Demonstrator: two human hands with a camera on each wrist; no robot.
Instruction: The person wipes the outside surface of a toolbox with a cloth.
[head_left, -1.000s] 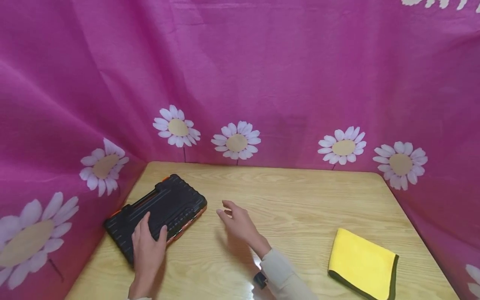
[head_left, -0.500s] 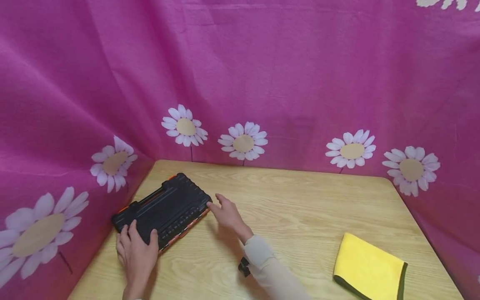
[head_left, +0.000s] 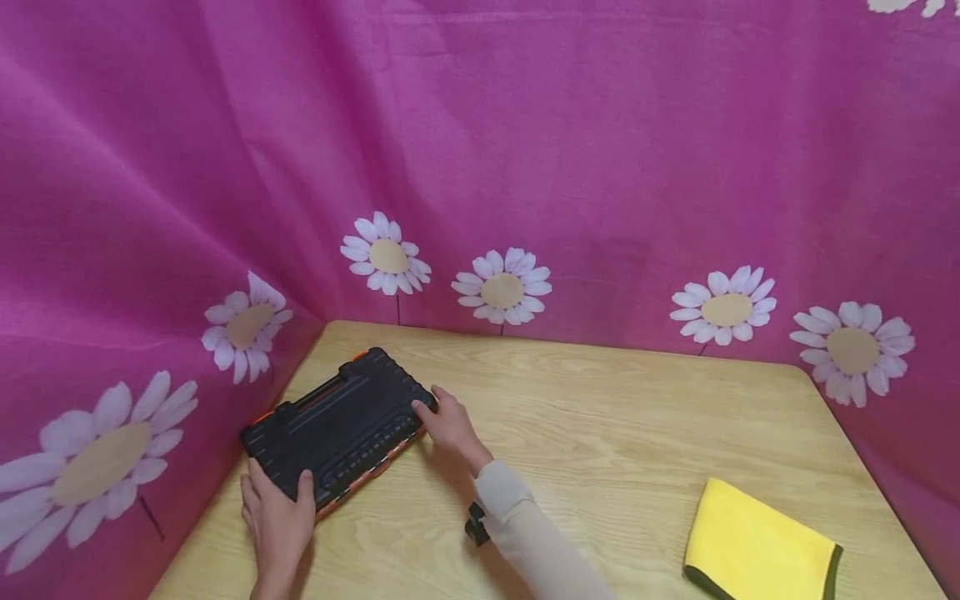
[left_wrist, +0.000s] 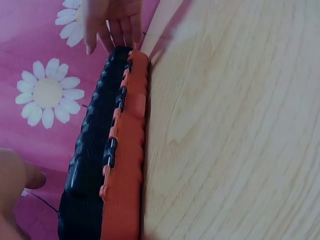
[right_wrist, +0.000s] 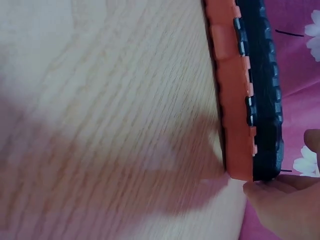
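Observation:
A black toolbox-style case with an orange lower half lies flat and closed at the table's left. Its handle faces the far left. My left hand is at its near left end, thumb at the front edge and fingers along the short side. At the opposite short end, my right hand touches the corner with its fingers against the side. Along the orange front, the left wrist view shows black latches. In the right wrist view my fingers rest by the case's end, thumb apart from the lid.
A folded yellow cloth with dark edging lies at the table's right front. The wooden table is enclosed by a pink curtain printed with daisies. A small black device sits beneath the right sleeve.
My right hand has moved left from bare table to the case's right end. My left hand has slid from over the lid to the near left end. The case stays put on the table.

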